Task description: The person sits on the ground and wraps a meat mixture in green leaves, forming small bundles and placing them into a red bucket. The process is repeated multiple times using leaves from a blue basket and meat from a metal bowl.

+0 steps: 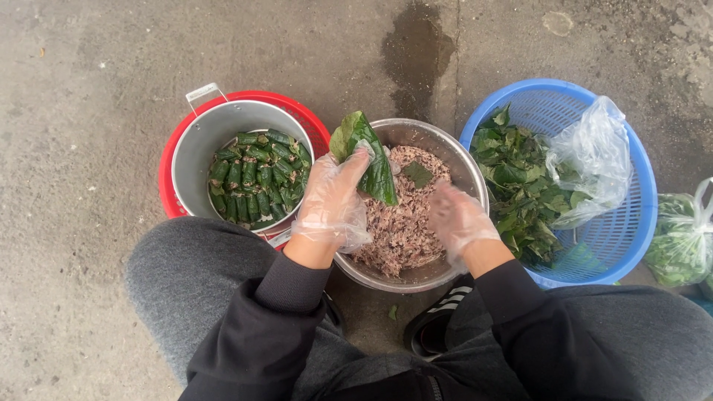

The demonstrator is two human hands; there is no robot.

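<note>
My left hand point(333, 202), in a clear plastic glove, holds a broad green leaf point(365, 154) flat on its fingers above the rim of a steel bowl point(469, 172). The bowl holds a heap of minced meat filling point(401, 223) with one small leaf piece lying on it. Inside the bowl, my gloved right hand point(457, 219) is blurred with its fingertips down in the filling. I cannot tell whether it has any filling pinched.
A grey metal pot point(194, 152) with several rolled green leaf parcels point(258, 178) sits in a red basket point(308, 122) at left. A blue basket point(631, 223) at right holds loose leaves and a clear plastic bag point(594, 160). Another bag of greens point(679, 241) lies far right. A wet stain marks the concrete floor.
</note>
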